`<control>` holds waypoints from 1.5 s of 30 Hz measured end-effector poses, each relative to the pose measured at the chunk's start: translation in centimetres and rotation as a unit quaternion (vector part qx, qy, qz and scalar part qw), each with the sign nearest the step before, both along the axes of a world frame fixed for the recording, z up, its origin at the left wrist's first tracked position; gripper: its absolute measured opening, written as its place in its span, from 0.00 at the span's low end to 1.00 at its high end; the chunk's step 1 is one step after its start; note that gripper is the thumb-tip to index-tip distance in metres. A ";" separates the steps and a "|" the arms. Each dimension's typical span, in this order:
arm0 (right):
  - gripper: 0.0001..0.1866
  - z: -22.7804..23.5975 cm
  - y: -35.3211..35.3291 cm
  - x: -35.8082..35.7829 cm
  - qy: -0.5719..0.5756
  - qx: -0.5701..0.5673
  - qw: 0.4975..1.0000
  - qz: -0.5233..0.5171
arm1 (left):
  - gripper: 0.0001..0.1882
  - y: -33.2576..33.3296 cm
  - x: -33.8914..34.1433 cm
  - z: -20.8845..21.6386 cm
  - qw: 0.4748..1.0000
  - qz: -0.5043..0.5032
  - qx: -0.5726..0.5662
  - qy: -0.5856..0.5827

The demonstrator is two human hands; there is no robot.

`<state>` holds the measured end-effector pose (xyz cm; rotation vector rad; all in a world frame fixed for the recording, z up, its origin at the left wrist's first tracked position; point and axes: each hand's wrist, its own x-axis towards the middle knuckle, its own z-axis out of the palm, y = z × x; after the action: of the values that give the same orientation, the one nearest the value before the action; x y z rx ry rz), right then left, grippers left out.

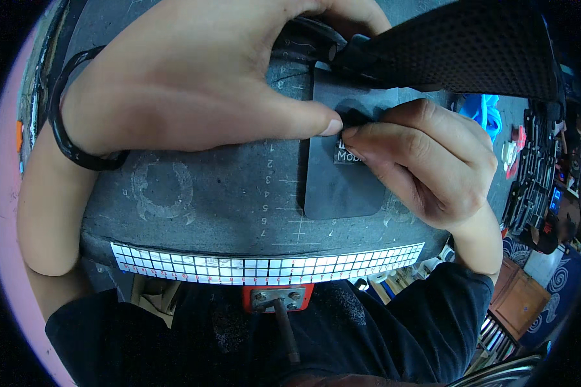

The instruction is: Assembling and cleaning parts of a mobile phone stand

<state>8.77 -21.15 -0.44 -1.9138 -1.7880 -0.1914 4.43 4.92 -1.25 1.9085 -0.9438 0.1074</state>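
Note:
My left hand (193, 77), with a black bracelet (58, 122) at the wrist, arches over the dark work surface. Its thumb stretches out flat onto a smooth dark grey panel (339, 193) with rounded corners. The other fingers curve apart from the thumb behind dark material at the top, where their tips are partly hidden. My right hand (432, 158) pinches the upper edge of a small label (348, 156) with white lettering, which lies on the panel. The left thumb tip almost meets this pinch. A black piece with dimpled, mesh-like texture (458, 51) rises above the right hand.
A white gridded ruler strip (268, 268) runs along the near edge of the marked dark surface (232, 200). Below it, a red bracket (278, 298) holds a metal rod. Blue cloth (484, 116) and a brown wooden box (518, 300) are at the right.

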 end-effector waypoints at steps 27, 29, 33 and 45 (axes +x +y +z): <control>0.13 0.0 -0.4 0.0 -0.076 0.007 0.997 0.022 | 0.28 0.1 0.2 -0.2 1.000 -0.008 -0.014 0.026; 0.13 0.0 -0.4 0.0 -0.077 0.010 0.997 0.023 | 0.28 0.0 0.3 -0.3 1.000 -0.008 -0.006 0.013; 0.14 0.0 -0.4 0.0 -0.073 0.005 0.997 0.020 | 0.28 0.0 0.4 -0.4 1.000 -0.008 -0.021 0.016; 0.14 0.2 -0.5 0.0 -0.064 -0.003 0.998 0.024 | 0.28 0.1 0.5 -0.4 0.999 -0.014 -0.029 0.020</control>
<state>8.73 -21.63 -0.27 -1.8980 -1.9167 -0.2979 4.89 4.99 -1.67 1.8370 -0.9312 0.0786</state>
